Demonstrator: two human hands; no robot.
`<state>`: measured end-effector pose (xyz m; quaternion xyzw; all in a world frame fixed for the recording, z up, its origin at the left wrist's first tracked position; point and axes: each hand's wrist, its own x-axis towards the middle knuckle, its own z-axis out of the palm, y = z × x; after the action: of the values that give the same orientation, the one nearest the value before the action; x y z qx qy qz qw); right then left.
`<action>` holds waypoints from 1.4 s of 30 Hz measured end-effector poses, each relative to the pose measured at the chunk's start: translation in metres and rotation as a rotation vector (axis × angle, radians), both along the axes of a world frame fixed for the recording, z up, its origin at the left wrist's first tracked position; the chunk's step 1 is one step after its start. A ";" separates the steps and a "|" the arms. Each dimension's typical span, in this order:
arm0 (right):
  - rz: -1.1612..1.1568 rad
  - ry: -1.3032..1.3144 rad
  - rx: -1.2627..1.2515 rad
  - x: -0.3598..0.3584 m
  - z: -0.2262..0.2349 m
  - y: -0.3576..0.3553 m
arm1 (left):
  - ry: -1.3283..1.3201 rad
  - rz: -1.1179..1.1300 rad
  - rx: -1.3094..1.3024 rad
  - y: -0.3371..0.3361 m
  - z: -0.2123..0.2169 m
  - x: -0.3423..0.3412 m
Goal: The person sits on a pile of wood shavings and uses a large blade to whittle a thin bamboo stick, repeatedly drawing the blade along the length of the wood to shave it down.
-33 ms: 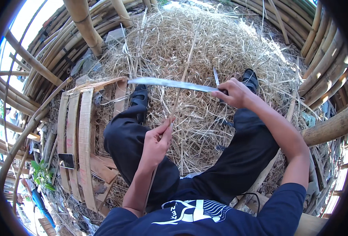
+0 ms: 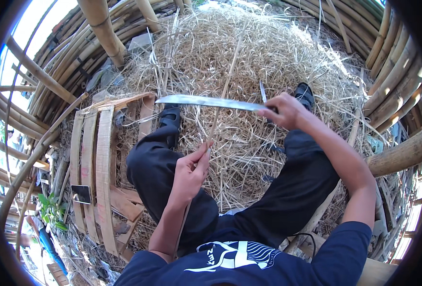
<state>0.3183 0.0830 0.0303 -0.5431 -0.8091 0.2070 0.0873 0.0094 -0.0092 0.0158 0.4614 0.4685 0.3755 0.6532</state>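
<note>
My right hand [image 2: 286, 110] is closed around the handle of a long machete [image 2: 206, 101], its blade pointing left across the space between my feet. The blade crosses a thin bamboo strip [image 2: 229, 76] and seems to touch it, though I cannot tell how deeply. My left hand [image 2: 192, 172] pinches that strip nearer my body, below the blade. From there the strip runs back beneath my left forearm and slants away to the far side. A smaller knife [image 2: 262, 90] rests in the shavings just beyond my right hand.
Pale bamboo shavings [image 2: 249, 47] cover the ground between and beyond my sandalled feet. On the left stands a slatted wooden crate [image 2: 105, 162] with a dark phone [image 2: 81, 194] on it. Stacked bamboo poles [image 2: 44, 71] line the left side, and a thick pole [image 2: 397, 155] juts in from the right.
</note>
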 end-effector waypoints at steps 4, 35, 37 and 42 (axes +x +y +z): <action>-0.210 -0.085 0.014 0.012 -0.002 0.011 | -0.018 -0.005 -0.032 -0.005 -0.009 -0.010; 0.008 -0.067 0.033 0.000 -0.002 -0.001 | 0.060 0.022 -0.135 -0.094 -0.020 -0.039; -0.022 -0.067 0.028 0.007 -0.003 0.001 | 0.040 0.025 -0.152 -0.098 -0.020 -0.040; -0.114 -0.147 -0.092 0.000 0.000 -0.004 | 0.057 0.037 -0.216 -0.110 -0.018 -0.043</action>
<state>0.3184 0.0786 0.0302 -0.6054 -0.7708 0.1981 0.0144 -0.0340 -0.1193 -0.0020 0.3899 0.5332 0.3216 0.6784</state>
